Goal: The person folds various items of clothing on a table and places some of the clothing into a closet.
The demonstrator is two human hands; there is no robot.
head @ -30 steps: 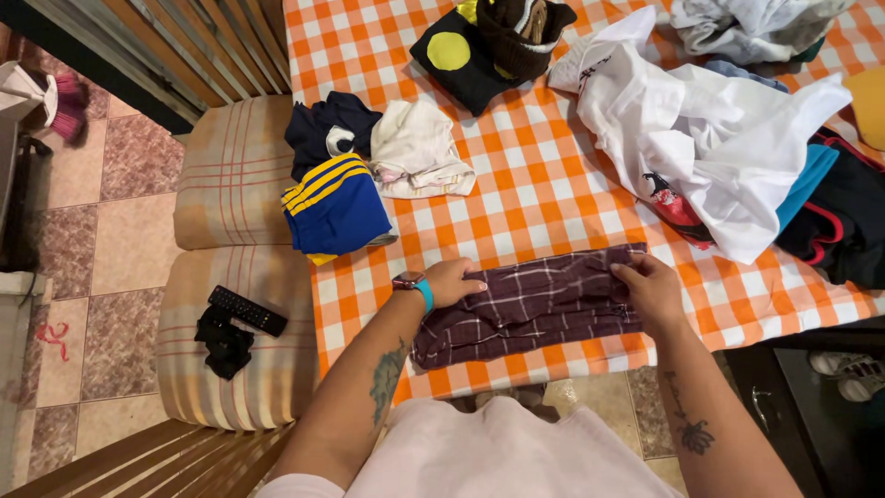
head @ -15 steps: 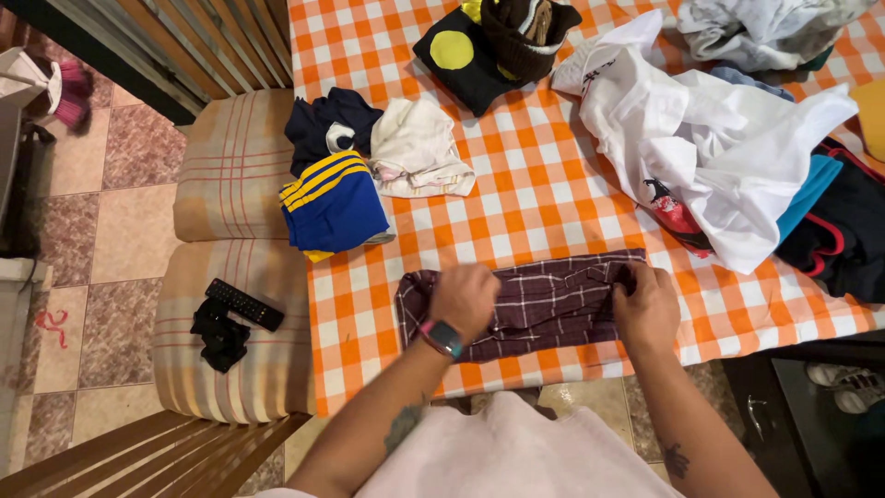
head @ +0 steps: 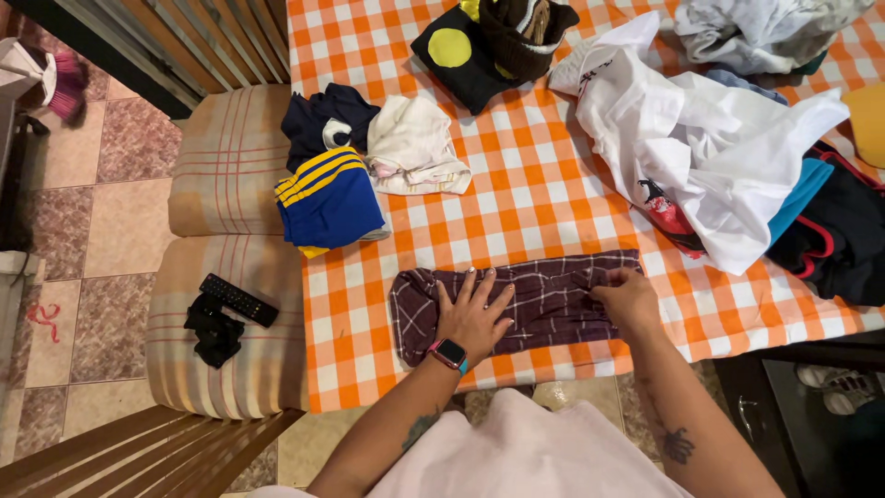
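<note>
A dark plaid garment (head: pixel 539 295) lies folded into a long strip near the front edge of the orange checked tablecloth (head: pixel 516 184). My left hand (head: pixel 473 314) rests flat on the strip's left half, fingers spread, a watch on the wrist. My right hand (head: pixel 625 300) pinches the cloth at the strip's right end.
A folded blue and yellow garment (head: pixel 327 198), a dark one (head: pixel 323 120) and a white one (head: pixel 410 148) sit at the table's left. A white shirt pile (head: pixel 701 138) and dark clothes (head: pixel 830 231) lie right. A remote (head: pixel 238 300) rests on a striped cushion (head: pixel 217 360).
The garment has been folded narrower and flattened. My left hand turned palm down and slid onto the strip's left half; my right hand stays at the right end.
</note>
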